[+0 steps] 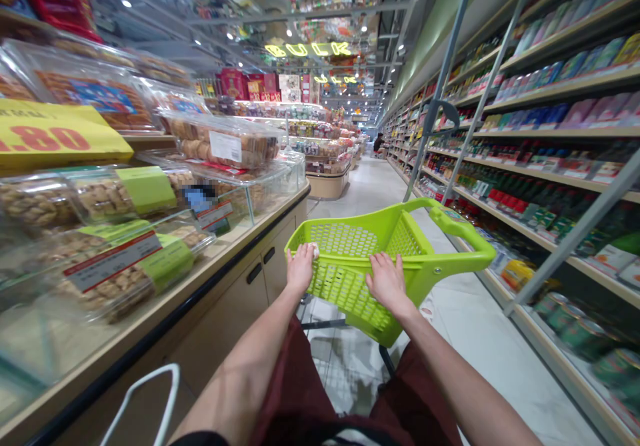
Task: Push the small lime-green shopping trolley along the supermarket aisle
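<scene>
A bright green plastic shopping cart [350, 276] stands sideways before me, its handle to the right. My left hand [301, 267] is closed over the rim near the basket's left end, with a small crumpled white thing at its fingertips. On the near rim, further right, rests my right hand [387, 278], its fingers hooked over the edge and its palm against the perforated side. The basket's bottom is hidden behind the near wall.
Packed snacks [225, 143] and price signs fill the glass-edged counter [253, 199] at left. Tall shelves [565, 129] of goods line the right, with a leaning metal ladder [435, 106] before them. A person [379, 143] is far down the aisle.
</scene>
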The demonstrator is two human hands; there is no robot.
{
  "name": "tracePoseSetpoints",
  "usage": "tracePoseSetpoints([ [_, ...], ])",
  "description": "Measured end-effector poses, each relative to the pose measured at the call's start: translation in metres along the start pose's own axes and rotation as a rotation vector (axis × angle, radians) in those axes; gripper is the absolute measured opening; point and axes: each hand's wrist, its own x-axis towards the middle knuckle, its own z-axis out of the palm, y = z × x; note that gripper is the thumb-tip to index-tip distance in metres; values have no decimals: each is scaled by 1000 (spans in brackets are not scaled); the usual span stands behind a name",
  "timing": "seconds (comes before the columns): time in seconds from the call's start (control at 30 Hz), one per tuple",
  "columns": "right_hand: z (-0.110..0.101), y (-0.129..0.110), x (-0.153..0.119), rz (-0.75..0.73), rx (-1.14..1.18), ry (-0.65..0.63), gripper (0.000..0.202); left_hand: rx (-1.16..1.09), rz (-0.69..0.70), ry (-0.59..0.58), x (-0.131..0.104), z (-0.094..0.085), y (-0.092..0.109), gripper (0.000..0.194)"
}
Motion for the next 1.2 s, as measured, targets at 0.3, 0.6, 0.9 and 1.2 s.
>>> tracePoseSetpoints([
  [0.3, 20, -46, 12, -75, 97, -94, 46, -96, 196, 0, -10, 11, 29, 47],
  [0.6, 25, -55, 11, -38, 103, -100, 48, -67, -152, 44, -6, -3, -43, 43],
  [0.9, 21, -55, 9, -50, 140, -78, 46, -88, 150, -24, -9, 8, 28, 50],
  [1.2, 15, -38, 6, 11, 148, -17, 45, -153, -170, -11, -1, 0, 8, 51],
])
